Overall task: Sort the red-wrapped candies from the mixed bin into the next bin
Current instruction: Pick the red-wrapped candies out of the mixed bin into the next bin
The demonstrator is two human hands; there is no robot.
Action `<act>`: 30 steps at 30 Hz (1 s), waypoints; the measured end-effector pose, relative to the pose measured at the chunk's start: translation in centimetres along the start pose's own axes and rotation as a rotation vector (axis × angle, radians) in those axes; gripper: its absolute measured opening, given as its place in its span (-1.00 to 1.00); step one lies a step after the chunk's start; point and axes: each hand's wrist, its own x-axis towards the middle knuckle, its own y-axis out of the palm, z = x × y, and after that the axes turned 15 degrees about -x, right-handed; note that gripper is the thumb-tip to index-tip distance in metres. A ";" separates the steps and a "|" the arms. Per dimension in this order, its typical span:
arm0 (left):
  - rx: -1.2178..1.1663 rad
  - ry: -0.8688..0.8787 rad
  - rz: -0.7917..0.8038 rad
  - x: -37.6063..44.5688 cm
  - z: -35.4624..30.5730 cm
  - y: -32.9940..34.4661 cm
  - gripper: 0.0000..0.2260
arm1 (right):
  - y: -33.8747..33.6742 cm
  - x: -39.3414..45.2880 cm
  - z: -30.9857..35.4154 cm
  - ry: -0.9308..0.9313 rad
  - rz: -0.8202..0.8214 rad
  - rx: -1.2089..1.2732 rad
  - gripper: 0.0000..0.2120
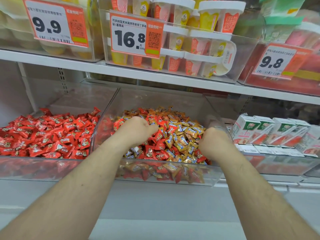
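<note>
Grip: both hands curled knuckles-up in the mixed bin, fingers buried, so can't tell if either holds candy. Left hand mid-pile, right hand by the bin's right wall. Step: prob. picking reds out from among gold ones. Next: lift reds over the left wall into the red bin, w/o dragging gold along. Shelf above: price tags.

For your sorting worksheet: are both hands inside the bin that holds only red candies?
No: both the left hand and right hand are in the mixed bin.
</note>
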 end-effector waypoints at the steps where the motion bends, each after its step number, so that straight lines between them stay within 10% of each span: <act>1: -0.051 0.004 -0.041 0.0 0.1 -0.5 -0.63 | 0.0 -0.1 0.2 0.011 0.031 -0.033 -0.95; 8: -0.611 -0.072 -0.142 0.3 0.9 -0.7 -0.68 | 1.4 0.6 0.7 -0.068 0.200 -0.149 -0.84; 13: 0.068 0.162 -0.187 1.0 1.1 0.2 -0.78 | 1.5 0.8 1.0 -0.024 0.244 -0.191 -0.80; 21: 0.346 0.125 -0.086 2.0 0.8 1.3 -0.73 | 1.5 1.7 0.4 -0.079 0.213 -0.191 -0.78; 30: -0.265 0.097 -0.131 0.1 -0.3 -0.7 -0.83 | -0.7 -0.4 0.3 -0.031 0.324 1.230 -0.87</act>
